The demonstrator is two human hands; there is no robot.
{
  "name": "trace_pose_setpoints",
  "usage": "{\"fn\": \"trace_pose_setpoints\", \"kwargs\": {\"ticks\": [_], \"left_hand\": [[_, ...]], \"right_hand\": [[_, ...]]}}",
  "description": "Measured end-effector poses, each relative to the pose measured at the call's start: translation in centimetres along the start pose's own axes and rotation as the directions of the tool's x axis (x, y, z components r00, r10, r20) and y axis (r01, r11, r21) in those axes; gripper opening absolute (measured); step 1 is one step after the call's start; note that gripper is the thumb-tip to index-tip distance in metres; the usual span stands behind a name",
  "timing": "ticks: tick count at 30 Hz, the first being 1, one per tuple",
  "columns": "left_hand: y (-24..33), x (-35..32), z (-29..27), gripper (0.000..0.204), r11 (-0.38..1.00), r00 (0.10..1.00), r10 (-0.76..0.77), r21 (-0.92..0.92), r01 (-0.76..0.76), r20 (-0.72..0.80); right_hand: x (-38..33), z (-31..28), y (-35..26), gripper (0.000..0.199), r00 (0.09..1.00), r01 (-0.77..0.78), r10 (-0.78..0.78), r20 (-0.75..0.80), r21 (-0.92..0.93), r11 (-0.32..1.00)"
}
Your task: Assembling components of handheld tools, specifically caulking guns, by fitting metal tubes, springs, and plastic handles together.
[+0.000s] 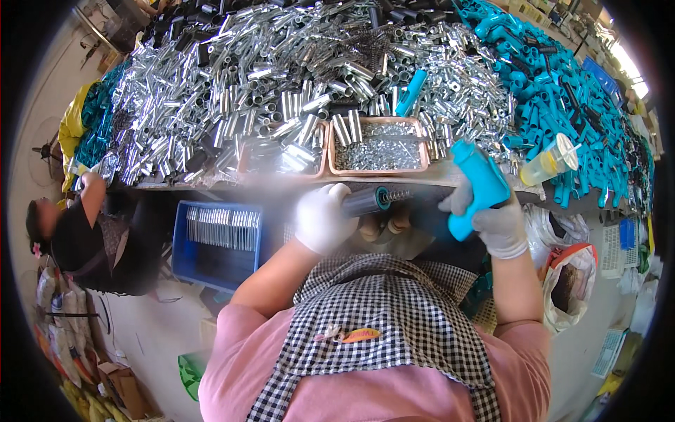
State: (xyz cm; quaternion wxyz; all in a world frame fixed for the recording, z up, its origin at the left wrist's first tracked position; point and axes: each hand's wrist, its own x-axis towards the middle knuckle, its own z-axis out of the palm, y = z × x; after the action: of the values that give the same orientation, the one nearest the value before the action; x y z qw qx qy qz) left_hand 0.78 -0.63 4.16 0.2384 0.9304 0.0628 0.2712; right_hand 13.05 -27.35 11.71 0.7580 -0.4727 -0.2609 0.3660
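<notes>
My left hand, in a white glove, is closed around a black cylinder with a teal ring at its end. A coil spring sticks out of that end toward the right. My right hand, also gloved, grips a teal plastic housing shaped like an angled handle, tilted with its wider end up. The two pieces are apart, both held in front of my checkered apron at the table's near edge. The fingertips behind each piece are partly hidden.
Silver metal tubes are heaped across the table, with teal plastic parts piled at right. Near the edge stand an orange tray of small metal pieces and a yellowish cup. A blue crate holds metal rods. Another person sits at left.
</notes>
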Motion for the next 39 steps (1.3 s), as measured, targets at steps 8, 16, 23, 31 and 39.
{"fn": "trace_pose_setpoints", "kwargs": {"ticks": [8,16,23,31,39], "left_hand": [[0.8,-0.1,0.5,0.021,0.984,0.990,0.131,-0.116,-0.135,-0.044],[-0.2,-0.4,1.0,0.028,0.974,0.976,0.164,-0.131,-0.183,-0.145],[0.1,0.5,0.7,0.033,0.932,0.938,0.245,-0.207,-0.297,-0.246],[0.2,0.4,0.9,0.030,0.910,0.927,0.245,-0.262,-0.321,-0.283],[0.1,0.7,0.5,0.027,0.897,0.906,0.282,-0.249,-0.366,-0.316]], "right_hand": [[1.9,6.6,3.8,0.103,0.880,0.377,-0.472,-0.060,-0.517,0.769],[0.8,6.7,2.3,0.101,0.790,0.512,-0.612,0.028,-0.579,0.635],[0.2,6.2,3.1,0.103,0.757,0.493,-0.617,-0.214,-0.431,0.756],[0.0,6.2,2.6,0.106,0.755,0.545,-0.645,-0.118,-0.434,0.717],[0.4,5.2,3.1,0.101,0.741,0.516,-0.654,-0.153,-0.494,0.700]]}}
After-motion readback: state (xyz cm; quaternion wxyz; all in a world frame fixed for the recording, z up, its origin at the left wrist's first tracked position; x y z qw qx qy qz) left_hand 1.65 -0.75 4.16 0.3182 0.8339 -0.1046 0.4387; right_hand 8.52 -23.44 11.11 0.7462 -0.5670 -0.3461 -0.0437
